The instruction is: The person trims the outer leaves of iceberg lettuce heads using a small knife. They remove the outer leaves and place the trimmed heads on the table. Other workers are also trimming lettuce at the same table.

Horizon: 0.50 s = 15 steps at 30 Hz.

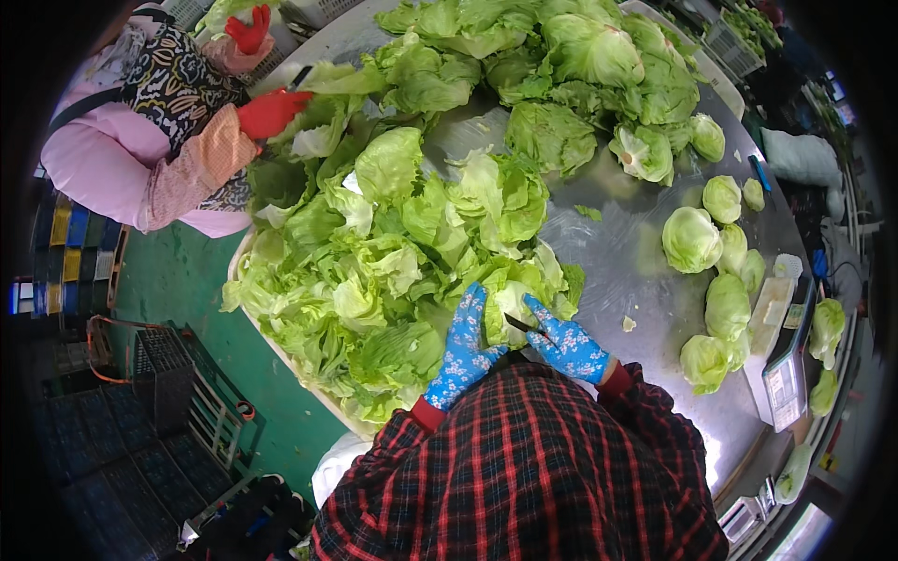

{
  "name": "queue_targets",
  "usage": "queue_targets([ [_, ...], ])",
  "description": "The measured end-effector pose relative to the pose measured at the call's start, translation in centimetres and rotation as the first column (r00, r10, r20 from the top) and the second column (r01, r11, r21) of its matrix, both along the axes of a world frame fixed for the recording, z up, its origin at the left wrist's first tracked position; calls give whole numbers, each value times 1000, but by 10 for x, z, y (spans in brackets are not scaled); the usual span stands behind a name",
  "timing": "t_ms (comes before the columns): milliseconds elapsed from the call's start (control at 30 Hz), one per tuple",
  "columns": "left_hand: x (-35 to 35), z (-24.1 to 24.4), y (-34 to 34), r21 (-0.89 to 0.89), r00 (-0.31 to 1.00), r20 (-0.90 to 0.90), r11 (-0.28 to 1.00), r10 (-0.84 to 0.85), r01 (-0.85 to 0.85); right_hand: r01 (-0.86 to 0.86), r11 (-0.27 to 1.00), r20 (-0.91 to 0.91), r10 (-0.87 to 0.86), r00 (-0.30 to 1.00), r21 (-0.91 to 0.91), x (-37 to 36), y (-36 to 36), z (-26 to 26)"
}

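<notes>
Wearing a blue floral glove, my left hand (466, 350) rests against the left side of a head of lettuce (511, 301) close to my body. My right hand (572, 347), gloved alike, grips a small knife (519, 322) whose dark blade points at the pale part of that head. Loose lettuce leaves (379, 273) are heaped to the left and beyond it. Whole leafy heads (593, 49) are piled at the far side of the metal table (603, 245). Several trimmed heads (692, 240) lie on the right.
A weighing scale (782, 386) stands at the right edge, with a blue-handled tool (759, 173) farther back. Across at the left is a co-worker in red gloves (270, 114), holding a knife near the leaves. Stacked crates (165, 372) stand on the green floor (210, 280).
</notes>
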State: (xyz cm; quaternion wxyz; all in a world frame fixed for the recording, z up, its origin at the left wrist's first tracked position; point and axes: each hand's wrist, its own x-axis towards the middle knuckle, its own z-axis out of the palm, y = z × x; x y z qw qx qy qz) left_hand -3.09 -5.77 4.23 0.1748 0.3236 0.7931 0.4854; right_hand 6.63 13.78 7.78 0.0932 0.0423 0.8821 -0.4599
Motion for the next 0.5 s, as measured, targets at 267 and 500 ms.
queue_targets([
  [267,-4,-8,-5,33,996,74,998,-52,50,-86,996,56,85,995,20,-7,9,2],
  [500,-9,-5,-7,48,989,119,995,-92,87,-70,995,-4,70,998,-77,-8,11,-1],
])
